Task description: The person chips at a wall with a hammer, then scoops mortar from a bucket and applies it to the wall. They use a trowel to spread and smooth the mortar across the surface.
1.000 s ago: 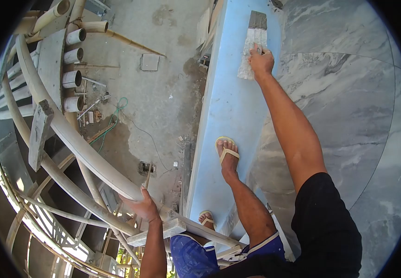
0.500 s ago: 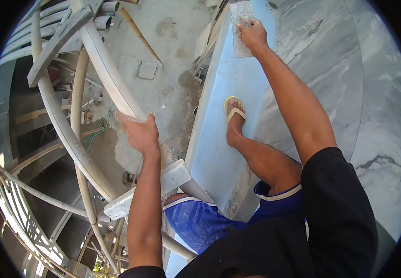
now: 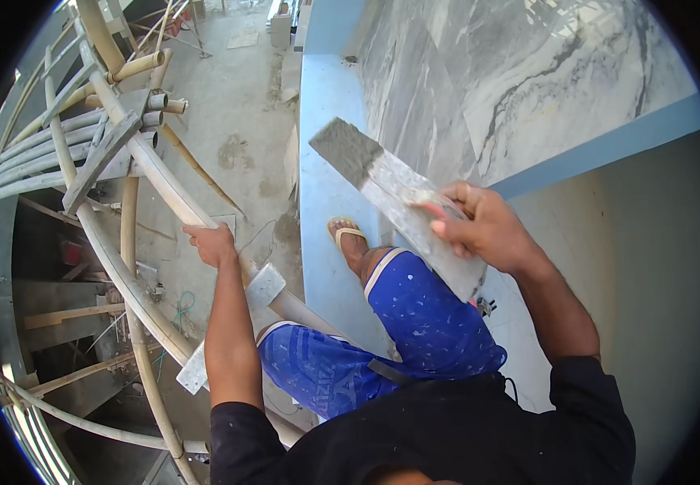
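Note:
My right hand [image 3: 483,226] is closed round the reddish handle of a wide flat trowel [image 3: 422,202], which is held at a slant above my knee. Grey wet-looking paste [image 3: 346,152] covers the trowel's upper left end. My left hand [image 3: 214,243] grips a pale bamboo pole [image 3: 164,182] of the scaffold on the left. Below that hand, a whitish block [image 3: 265,287] lies across the poles.
My sandalled foot [image 3: 348,233] stands on a light blue ledge [image 3: 325,178]. Grey-veined marble [image 3: 511,89] lies on the upper right. Left of the ledge, a concrete floor [image 3: 245,89] lies beyond crossing poles and stacked grey pipes [image 3: 43,158].
My right hand has moved down and closer with the trowel, whose pasted end now shows. My left hand still grips a pole. The view has shifted, and more of my right leg shows.

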A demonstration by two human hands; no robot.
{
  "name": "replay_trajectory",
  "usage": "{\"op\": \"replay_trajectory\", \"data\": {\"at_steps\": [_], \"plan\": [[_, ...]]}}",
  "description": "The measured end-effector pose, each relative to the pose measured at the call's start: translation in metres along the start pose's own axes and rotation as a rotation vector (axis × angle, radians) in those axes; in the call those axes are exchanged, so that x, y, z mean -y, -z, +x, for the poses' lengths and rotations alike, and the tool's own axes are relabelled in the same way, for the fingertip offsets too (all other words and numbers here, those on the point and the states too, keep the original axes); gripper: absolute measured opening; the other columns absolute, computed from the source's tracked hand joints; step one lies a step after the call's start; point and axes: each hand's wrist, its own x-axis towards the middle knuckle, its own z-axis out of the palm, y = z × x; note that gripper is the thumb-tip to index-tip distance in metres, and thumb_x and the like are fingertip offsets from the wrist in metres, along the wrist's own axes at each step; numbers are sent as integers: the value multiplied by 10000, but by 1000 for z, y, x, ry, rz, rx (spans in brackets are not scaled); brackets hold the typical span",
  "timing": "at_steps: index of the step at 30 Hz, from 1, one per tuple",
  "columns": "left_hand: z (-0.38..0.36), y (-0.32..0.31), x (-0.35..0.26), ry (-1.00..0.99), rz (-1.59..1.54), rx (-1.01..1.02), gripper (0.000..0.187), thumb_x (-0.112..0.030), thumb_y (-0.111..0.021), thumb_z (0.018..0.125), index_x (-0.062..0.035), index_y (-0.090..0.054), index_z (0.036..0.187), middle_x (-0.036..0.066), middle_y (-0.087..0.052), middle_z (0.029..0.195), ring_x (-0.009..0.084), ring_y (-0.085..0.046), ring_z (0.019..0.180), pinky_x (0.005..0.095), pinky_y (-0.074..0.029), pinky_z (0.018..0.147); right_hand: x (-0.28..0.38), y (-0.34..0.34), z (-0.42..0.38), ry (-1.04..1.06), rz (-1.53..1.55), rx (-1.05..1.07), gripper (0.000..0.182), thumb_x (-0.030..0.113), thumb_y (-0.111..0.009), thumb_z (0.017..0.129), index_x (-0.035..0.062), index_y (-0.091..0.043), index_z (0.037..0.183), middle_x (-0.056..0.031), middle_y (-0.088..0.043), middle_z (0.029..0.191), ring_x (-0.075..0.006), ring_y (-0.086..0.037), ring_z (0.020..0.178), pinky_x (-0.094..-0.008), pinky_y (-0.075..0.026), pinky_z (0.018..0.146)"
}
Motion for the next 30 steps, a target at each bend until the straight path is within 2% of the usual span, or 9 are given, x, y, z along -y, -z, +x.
{"op": "replay_trajectory", "data": {"at_steps": [4,7,10,13,15,20,24,27,30], "plan": [[-1,-2,0,6,12,21,915,-282,-749,737,-14,-264,1465,254,-566,1226,413,-656,1016,487,-532,880,-41,58,-107,-240,-84,-10,373,140,-734,842,-30,-598,1145,-36,-621,842,-82,-560,657,-245,-461,607],[5,-12,5,-12,54,8,874,-317,-784,710,-11,-332,1392,242,-607,1190,417,-654,1029,502,-520,902,-94,91,-143,-266,-165,-37,367,159,-753,819,-10,-630,1121,-59,-665,905,-147,-622,777,-312,-502,726],[7,-17,9,-30,68,34,851,-343,-795,699,-11,-364,1354,232,-630,1182,414,-653,1046,501,-508,924,-172,126,-163,-617,-445,-136,414,264,-745,820,-26,-656,1102,-154,-697,1007,-240,-661,922,-352,-502,840],[6,-13,7,-19,73,24,815,-352,-799,696,-14,-390,1315,224,-647,1175,411,-651,1058,494,-496,941,-284,127,-137,-722,-581,-345,480,378,-705,832,-4,-676,1120,-213,-694,1089,-325,-671,1024,-391,-514,889],[1,-15,2,10,70,28,795,-351,-804,695,-17,-403,1295,220,-653,1173,409,-647,1067,490,-491,948,-380,120,-91,-715,-703,-498,486,428,-665,842,35,-689,1127,-187,-691,1135,-354,-659,1065,-441,-518,919],[2,-14,4,-49,96,-25,778,-342,-809,685,-19,-411,1270,243,-656,1158,412,-650,1054,482,-485,947,-423,116,-9,-821,-832,-422,442,407,-615,858,72,-692,1135,-162,-692,1156,-331,-655,1096,-455,-527,918],[1,-15,5,-71,89,-30,786,-334,-800,687,-11,-404,1284,249,-657,1153,418,-651,1047,479,-482,950,-452,116,37,-791,-831,-441,433,397,-641,828,58,-707,1089,-181,-691,1137,-360,-649,1090,-458,-523,923],[0,-14,3,-34,80,-1,815,-324,-800,683,-2,-391,1311,252,-656,1156,416,-649,1059,476,-478,954,-459,108,66,-785,-878,-317,415,376,-636,822,63,-714,1083,-178,-688,1146,-351,-646,1101,-460,-523,920],[3,-16,7,-72,68,3,855,-325,-799,686,7,-371,1347,257,-651,1172,412,-646,1072,470,-476,961,-482,107,75,-754,-804,-370,413,395,-637,805,57,-732,1021,-178,-690,1140,-353,-649,1088,-470,-526,915]]}}
